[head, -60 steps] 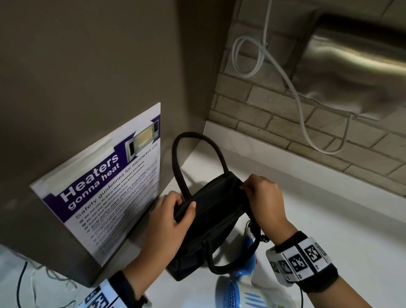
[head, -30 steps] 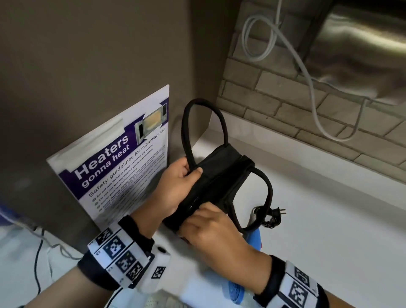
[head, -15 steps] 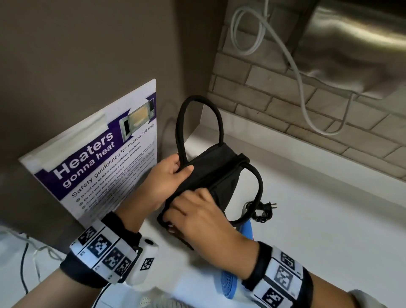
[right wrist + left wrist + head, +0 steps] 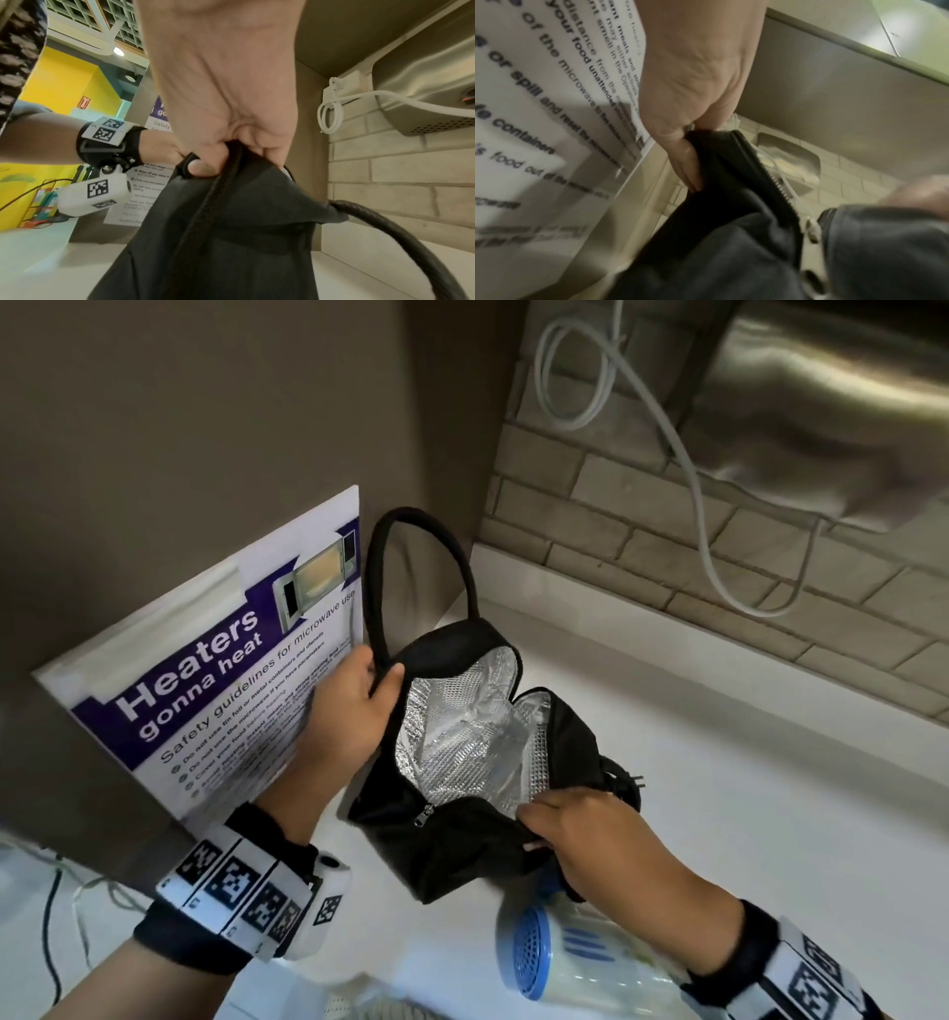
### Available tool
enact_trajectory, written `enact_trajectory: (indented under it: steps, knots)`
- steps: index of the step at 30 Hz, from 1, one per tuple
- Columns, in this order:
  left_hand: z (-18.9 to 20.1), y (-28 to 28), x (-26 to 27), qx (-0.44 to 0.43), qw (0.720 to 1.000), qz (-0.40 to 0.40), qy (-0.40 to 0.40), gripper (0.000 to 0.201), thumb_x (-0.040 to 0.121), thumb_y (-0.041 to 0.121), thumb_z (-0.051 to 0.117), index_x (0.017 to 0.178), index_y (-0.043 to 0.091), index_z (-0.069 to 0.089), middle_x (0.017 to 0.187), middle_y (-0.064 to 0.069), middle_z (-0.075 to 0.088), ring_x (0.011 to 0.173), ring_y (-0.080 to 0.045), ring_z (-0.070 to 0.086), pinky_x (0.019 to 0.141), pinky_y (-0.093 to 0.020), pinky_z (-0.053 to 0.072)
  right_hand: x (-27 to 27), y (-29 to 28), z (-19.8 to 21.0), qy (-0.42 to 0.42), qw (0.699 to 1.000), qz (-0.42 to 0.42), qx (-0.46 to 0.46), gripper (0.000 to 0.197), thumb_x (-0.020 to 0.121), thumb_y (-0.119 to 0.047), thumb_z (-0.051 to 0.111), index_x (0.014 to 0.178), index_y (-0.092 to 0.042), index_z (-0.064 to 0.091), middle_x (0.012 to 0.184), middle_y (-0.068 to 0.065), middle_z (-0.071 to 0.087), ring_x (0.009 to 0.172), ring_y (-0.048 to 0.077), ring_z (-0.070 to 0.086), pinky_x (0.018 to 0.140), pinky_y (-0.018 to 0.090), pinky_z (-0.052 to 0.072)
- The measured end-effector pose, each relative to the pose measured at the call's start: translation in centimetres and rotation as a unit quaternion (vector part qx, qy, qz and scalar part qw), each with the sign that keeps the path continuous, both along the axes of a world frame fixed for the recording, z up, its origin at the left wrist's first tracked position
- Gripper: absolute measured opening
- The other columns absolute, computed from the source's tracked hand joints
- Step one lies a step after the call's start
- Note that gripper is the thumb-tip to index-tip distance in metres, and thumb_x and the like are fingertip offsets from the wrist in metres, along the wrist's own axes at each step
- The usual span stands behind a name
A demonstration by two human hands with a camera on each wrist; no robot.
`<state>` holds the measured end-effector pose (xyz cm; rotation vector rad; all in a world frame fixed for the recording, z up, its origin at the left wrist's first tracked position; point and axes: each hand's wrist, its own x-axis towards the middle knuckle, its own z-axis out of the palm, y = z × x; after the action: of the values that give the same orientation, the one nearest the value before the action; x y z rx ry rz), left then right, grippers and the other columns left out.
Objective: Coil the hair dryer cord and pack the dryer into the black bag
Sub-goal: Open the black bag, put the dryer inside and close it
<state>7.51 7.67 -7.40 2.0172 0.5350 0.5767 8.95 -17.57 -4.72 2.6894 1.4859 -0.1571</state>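
Above the counter, both hands grip the black bag open.

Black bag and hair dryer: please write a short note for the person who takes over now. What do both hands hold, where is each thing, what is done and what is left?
Left hand grips the far rim of the black bag at its handle base. Right hand pinches the near rim.
The bag is unzipped and held open; only the silver lining shows inside.
The hair dryer lies on the white counter below the right wrist. Its plug lies behind the bag; whether the cord is coiled cannot be told.
Left: put the dryer in and zip.
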Motion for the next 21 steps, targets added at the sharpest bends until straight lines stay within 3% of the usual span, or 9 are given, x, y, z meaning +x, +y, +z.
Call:
enact_trajectory:
  steps: [3,5,8,10,12,15,17,19,21]
  knots:
    - [-0.5,-0.4,-0.2,0.054,0.999,0.004,-0.005,0.025,0.092,0.028,0.056,0.084,0.005,0.051,0.063,-0.007,0.058,0.058,-0.024,0.055,0.061,-0.039,0.048,-0.1,-0.5,0.0,0.004,0.999,0.017,0.027,0.027,0.056,-0.014,0.067,0.071,-0.026,0.049,0.059,-0.009,0.055,0.053,0.016,0.06,0.042,0.022,0.042]
    - [-0.5,-0.8,-0.2,0.072,0.997,-0.007,-0.001,0.024,0.092,0.032,0.057,0.081,0.011,0.049,0.065,-0.002,0.06,0.061,-0.019,0.059,0.061,-0.038,0.05,0.0,-0.2,0.8,0.004,0.997,0.044,0.06,0.008,0.076,-0.033,0.054,0.081,-0.027,0.056,0.07,-0.01,0.061,0.064,0.013,0.063,0.056,0.019,0.049]
    - [0.3,-1.4,-0.2,0.094,0.995,-0.039,0.013,0.028,0.089,0.034,0.061,0.073,0.021,0.041,0.059,0.009,0.049,0.053,-0.004,0.048,0.052,-0.028,0.037,0.7,0.3,2.4,0.144,0.988,0.041,0.037,0.065,0.071,-0.05,0.067,0.13,-0.032,0.046,0.118,-0.009,0.063,0.112,0.009,0.053,0.098,0.018,0.032]
    - [0.7,-1.5,-0.3,0.074,0.996,-0.046,0.018,0.028,0.085,0.035,0.067,0.072,0.026,0.043,0.059,0.012,0.049,0.052,0.0,0.047,0.052,-0.023,0.035,2.2,0.2,2.8,0.115,0.991,0.067,-0.015,0.089,0.061,-0.052,0.075,0.138,-0.036,0.035,0.133,-0.011,0.053,0.125,0.009,0.042,0.103,0.025,0.023]
    - [0.8,-1.5,-0.3,0.035,0.997,-0.063,0.032,0.03,0.08,0.035,0.072,0.07,0.028,0.045,0.059,0.012,0.05,0.051,0.001,0.046,0.051,-0.021,0.033,3.7,0.4,3.1,0.038,0.995,0.085,-0.045,0.08,0.059,-0.042,0.078,0.131,-0.034,0.043,0.132,-0.011,0.054,0.127,0.012,0.043,0.106,0.034,0.026]
    - [1.1,-1.7,-0.4,0.045,0.992,-0.1,0.069,0.029,0.078,0.031,0.075,0.074,0.032,0.046,0.064,0.012,0.052,0.057,-0.002,0.052,0.055,-0.024,0.036,5.1,1.6,3.4,-0.009,0.995,0.082,-0.054,0.04,0.069,-0.009,0.059,0.105,-0.026,0.057,0.111,-0.005,0.064,0.118,0.019,0.052,0.105,0.036,0.029]
    - [1.3,-1.8,-0.2,0.09,0.989,-0.099,0.068,0.023,0.08,0.023,0.072,0.084,0.028,0.051,0.076,0.006,0.06,0.069,-0.013,0.06,0.062,-0.028,0.044,5.3,2.5,3.3,-0.035,0.992,0.099,-0.073,0.038,0.065,-0.001,0.051,0.095,-0.023,0.056,0.094,-0.001,0.066,0.099,0.025,0.061,0.096,0.037,0.039]
    - [1.3,-1.2,0.1,0.118,0.99,-0.066,0.049,0.019,0.081,0.01,0.067,0.092,0.017,0.053,0.083,-0.002,0.062,0.077,-0.022,0.062,0.068,-0.03,0.045,5.4,2.7,3.0,-0.029,0.993,0.088,-0.077,0.037,0.059,0.001,0.058,0.086,-0.024,0.056,0.078,0.003,0.067,0.077,0.03,0.065,0.073,0.036,0.05]
    - [1.3,-0.2,0.1,0.118,0.992,-0.018,0.041,0.018,0.082,0.002,0.063,0.093,0.013,0.053,0.08,-0.003,0.06,0.075,-0.022,0.059,0.067,-0.03,0.041,5.9,2.3,2.5,-0.001,0.996,0.055,-0.073,0.039,0.06,-0.001,0.062,0.089,-0.026,0.054,0.079,0.002,0.068,0.075,0.031,0.066,0.063,0.035,0.052]
